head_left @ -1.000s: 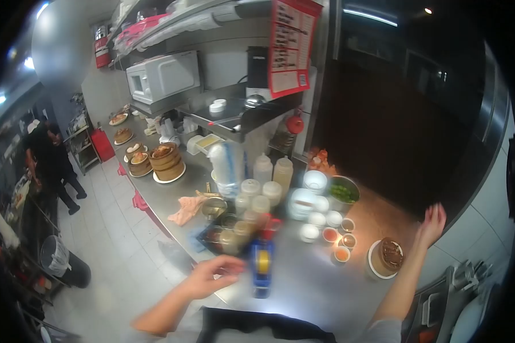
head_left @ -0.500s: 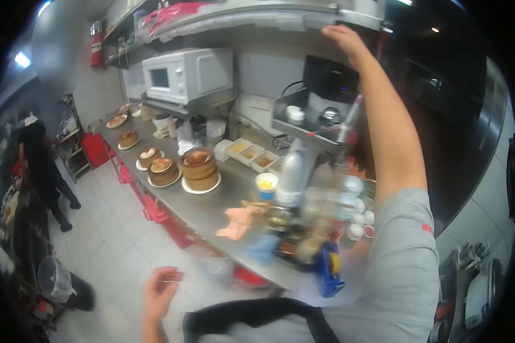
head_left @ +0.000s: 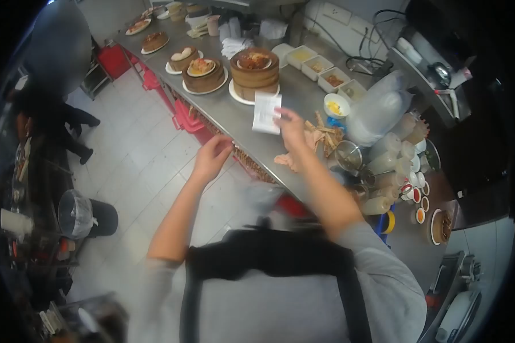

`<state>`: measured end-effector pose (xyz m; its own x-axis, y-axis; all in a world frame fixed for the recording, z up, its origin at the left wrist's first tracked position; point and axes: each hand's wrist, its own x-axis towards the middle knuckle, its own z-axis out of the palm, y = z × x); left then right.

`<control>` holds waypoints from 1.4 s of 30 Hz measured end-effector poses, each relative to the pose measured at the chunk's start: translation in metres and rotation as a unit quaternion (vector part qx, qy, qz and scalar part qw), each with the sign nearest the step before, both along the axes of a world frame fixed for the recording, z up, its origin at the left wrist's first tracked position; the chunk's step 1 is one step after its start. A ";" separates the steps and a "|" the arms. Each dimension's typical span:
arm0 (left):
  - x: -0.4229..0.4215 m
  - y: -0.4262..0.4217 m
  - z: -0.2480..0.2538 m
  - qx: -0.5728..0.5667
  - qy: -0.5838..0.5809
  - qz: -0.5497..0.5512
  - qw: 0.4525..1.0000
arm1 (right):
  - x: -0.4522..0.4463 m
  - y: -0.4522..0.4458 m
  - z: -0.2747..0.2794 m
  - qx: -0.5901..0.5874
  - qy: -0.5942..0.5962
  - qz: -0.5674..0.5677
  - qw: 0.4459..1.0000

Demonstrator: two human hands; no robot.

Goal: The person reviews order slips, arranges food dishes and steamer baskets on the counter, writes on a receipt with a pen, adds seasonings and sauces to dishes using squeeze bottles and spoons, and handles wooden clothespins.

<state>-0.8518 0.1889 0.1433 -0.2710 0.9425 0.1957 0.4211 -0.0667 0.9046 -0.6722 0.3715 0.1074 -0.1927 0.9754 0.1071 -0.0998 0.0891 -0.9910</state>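
Observation:
A small printed paper slip (head_left: 266, 113) is pinched in my right hand (head_left: 292, 130), above the steel counter and just in front of a stacked bamboo steamer (head_left: 255, 79) on a white plate. My left hand (head_left: 213, 157) is over the counter's front edge, its fingers curled together; whatever they hold, if anything, is too small to make out. Left of the tall steamer stands a lower one (head_left: 203, 79) with food on top. An orange cloth (head_left: 289, 162) lies beneath my right forearm.
Square tubs of toppings (head_left: 333, 80) line the counter's back. Bottles (head_left: 383, 163), sauce cups (head_left: 416, 195) and a blue tape dispenser (head_left: 383, 227) are at the right. A person in dark clothes (head_left: 51, 117) stands at the left, near a bin (head_left: 86, 214).
The view has swung left and down towards the steamers. My right hand has come down from the upper shelf and now has the slip. My left hand has risen to the counter edge.

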 end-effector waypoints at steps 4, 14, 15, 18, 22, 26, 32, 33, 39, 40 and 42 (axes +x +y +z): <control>0.014 0.067 -0.042 0.009 0.191 0.020 0.981 | 0.003 -0.003 -0.080 0.159 -0.255 -0.047 0.953; 0.037 0.106 -0.083 0.020 0.312 0.045 0.949 | 0.006 -0.011 -0.070 0.130 -0.241 -0.054 0.960; 0.036 0.107 -0.084 0.007 0.323 0.038 0.946 | 0.005 -0.010 -0.068 0.126 -0.243 -0.052 0.960; 0.031 0.107 -0.078 -0.030 0.382 0.021 0.924 | 0.006 -0.011 -0.064 0.124 -0.254 -0.047 0.958; -0.009 0.096 -0.046 -0.112 0.490 0.063 0.862 | 0.004 -0.009 -0.058 0.073 -0.253 -0.047 0.964; -0.053 0.110 -0.057 -0.062 0.456 0.100 0.882 | 0.002 -0.006 -0.037 0.156 -0.277 -0.047 0.947; 0.000 0.156 -0.080 0.109 0.373 -0.135 0.912 | 0.066 0.042 0.297 0.732 -0.260 -0.133 0.616; 0.002 0.154 -0.076 0.118 0.353 -0.130 0.919 | 0.087 0.041 0.352 0.731 -0.278 -0.195 0.592; -0.002 0.156 -0.076 0.127 0.329 -0.134 0.926 | 0.238 0.123 0.512 0.550 -0.094 -0.394 0.731; -0.003 0.156 -0.078 0.132 0.328 -0.133 0.926 | 0.244 0.123 0.510 0.539 -0.097 -0.408 0.730; -0.004 0.157 -0.080 0.141 0.329 -0.130 0.925 | 0.249 0.122 0.506 0.516 -0.101 -0.435 0.730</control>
